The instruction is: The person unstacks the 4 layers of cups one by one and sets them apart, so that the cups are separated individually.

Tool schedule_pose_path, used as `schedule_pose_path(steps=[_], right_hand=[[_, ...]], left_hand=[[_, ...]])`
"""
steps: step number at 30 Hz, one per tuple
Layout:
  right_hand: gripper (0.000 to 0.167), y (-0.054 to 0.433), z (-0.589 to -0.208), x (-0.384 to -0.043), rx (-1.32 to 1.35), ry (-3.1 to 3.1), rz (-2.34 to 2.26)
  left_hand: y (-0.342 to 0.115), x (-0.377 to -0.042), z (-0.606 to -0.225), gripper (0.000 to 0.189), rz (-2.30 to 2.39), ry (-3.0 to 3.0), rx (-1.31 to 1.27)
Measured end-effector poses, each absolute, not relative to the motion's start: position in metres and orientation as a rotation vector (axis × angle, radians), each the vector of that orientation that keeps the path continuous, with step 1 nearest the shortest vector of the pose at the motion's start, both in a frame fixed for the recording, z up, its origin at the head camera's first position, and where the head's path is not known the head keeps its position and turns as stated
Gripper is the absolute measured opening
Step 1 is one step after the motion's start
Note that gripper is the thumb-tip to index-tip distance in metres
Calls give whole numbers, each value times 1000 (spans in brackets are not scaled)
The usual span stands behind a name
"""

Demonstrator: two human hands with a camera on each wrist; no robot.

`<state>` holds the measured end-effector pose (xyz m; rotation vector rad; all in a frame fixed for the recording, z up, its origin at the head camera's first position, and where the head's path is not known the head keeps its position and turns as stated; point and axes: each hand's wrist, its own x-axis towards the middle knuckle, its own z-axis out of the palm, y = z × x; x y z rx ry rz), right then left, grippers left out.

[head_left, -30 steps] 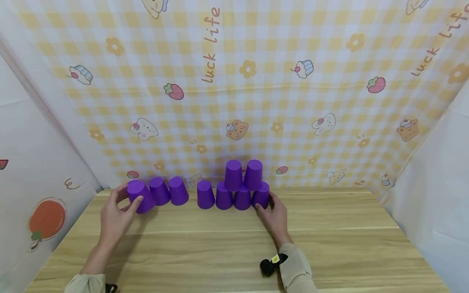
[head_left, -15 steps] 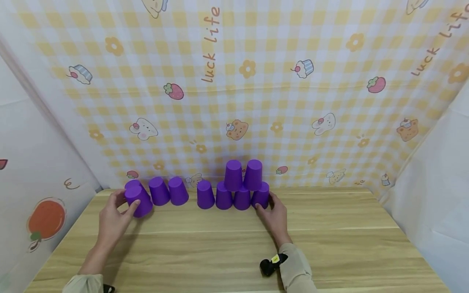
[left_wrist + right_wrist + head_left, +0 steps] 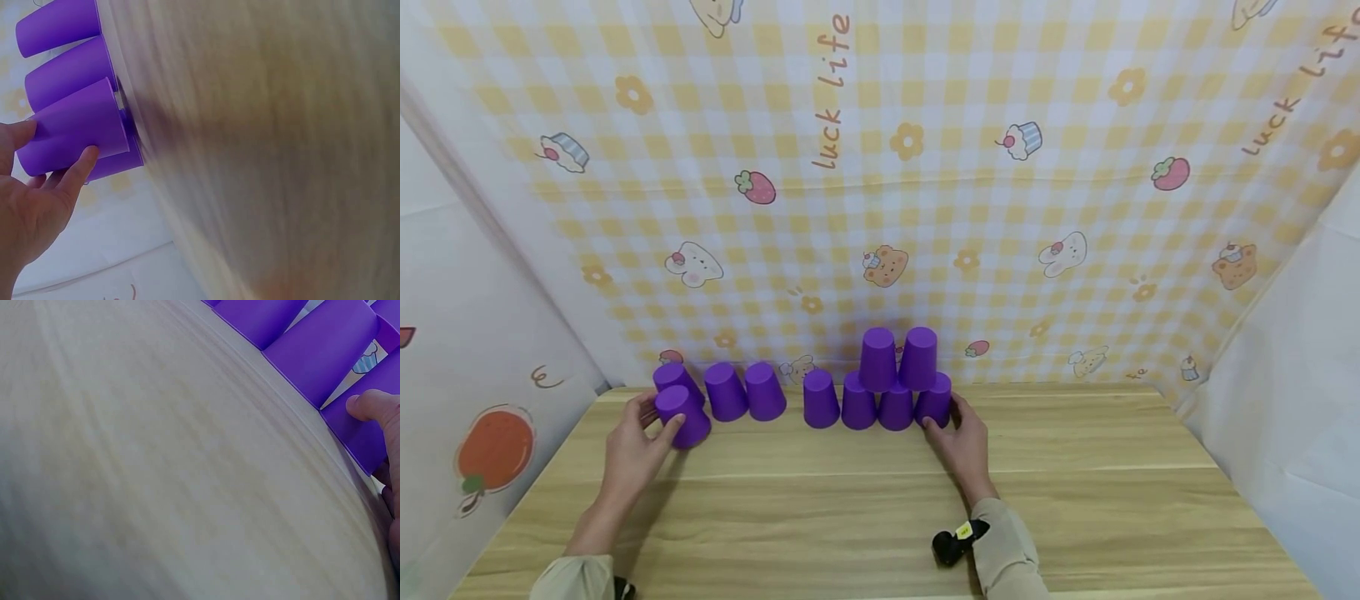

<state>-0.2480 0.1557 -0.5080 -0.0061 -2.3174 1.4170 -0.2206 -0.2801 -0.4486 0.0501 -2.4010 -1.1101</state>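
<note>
Purple cups stand upside down along the back of the table. At the left end my left hand (image 3: 634, 446) pinches a purple cup (image 3: 683, 418) between thumb and fingers. Directly behind that cup is another purple cup (image 3: 672, 377), partly covered by it. Two more cups, a left one (image 3: 726, 392) and a right one (image 3: 765, 392), stand beside them. My right hand (image 3: 964, 446) grips the cup (image 3: 934, 400) at the right end of the row, thumb on its front (image 3: 340, 422). In the left wrist view, the held cup (image 3: 75, 128) overlaps the cup behind it (image 3: 119, 164).
Across a gap stands the right-hand row, its leftmost cup (image 3: 821, 400) included. Two cups, a left one (image 3: 878, 360) and a right one (image 3: 918, 360), sit on top of that row. A patterned cloth (image 3: 970, 208) rises behind the wooden table (image 3: 820, 517).
My left hand has brought its cup slightly nearer to me, so more of the cup behind it shows. The right hand and the other cups have stayed in place.
</note>
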Motion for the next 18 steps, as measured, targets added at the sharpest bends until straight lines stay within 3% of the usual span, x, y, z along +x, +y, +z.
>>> schedule_pose_path(steps=[18], right_hand=[[58, 156, -509, -249, -26, -2346, 1388]], left_hand=[[-283, -224, -449, 54, -1107, -2517, 49]])
